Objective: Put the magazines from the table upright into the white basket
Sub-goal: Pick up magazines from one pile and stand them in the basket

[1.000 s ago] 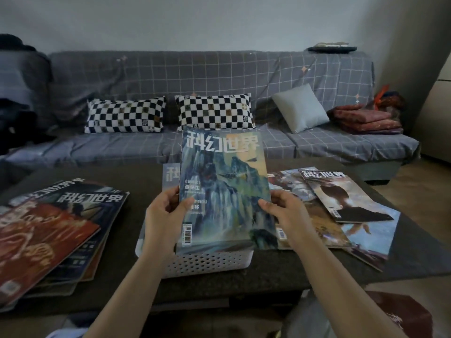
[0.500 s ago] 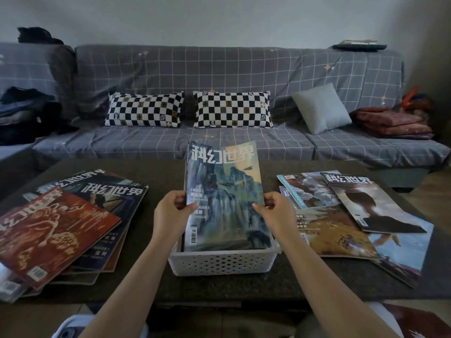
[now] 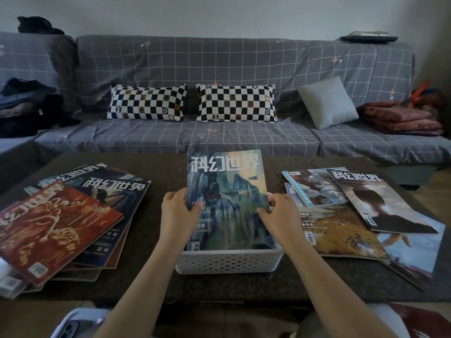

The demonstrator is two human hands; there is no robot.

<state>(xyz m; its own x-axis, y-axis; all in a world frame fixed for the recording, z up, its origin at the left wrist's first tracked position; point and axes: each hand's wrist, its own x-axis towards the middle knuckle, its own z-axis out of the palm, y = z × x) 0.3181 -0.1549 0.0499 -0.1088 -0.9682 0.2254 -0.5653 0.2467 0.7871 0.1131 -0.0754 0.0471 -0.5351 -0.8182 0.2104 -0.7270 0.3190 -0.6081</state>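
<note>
A blue-green magazine (image 3: 227, 191) stands upright inside the white basket (image 3: 229, 262) at the table's near middle, its lower edge hidden behind the basket wall. My left hand (image 3: 174, 212) grips its left edge and my right hand (image 3: 278, 217) grips its right edge. A fanned stack of magazines (image 3: 63, 223), a red one on top, lies on the table to the left. Several more magazines (image 3: 361, 211) lie spread flat on the right.
The dark table (image 3: 161, 176) carries everything. Behind it runs a grey checked sofa (image 3: 219, 137) with two checkerboard pillows (image 3: 236, 103), a grey cushion (image 3: 328, 102) and folded red cloth (image 3: 402, 118). A phone (image 3: 69, 329) shows at the bottom left.
Both hands lowered the blue-green magazine from above the table down into the white basket. My view shifted so the basket sits central.
</note>
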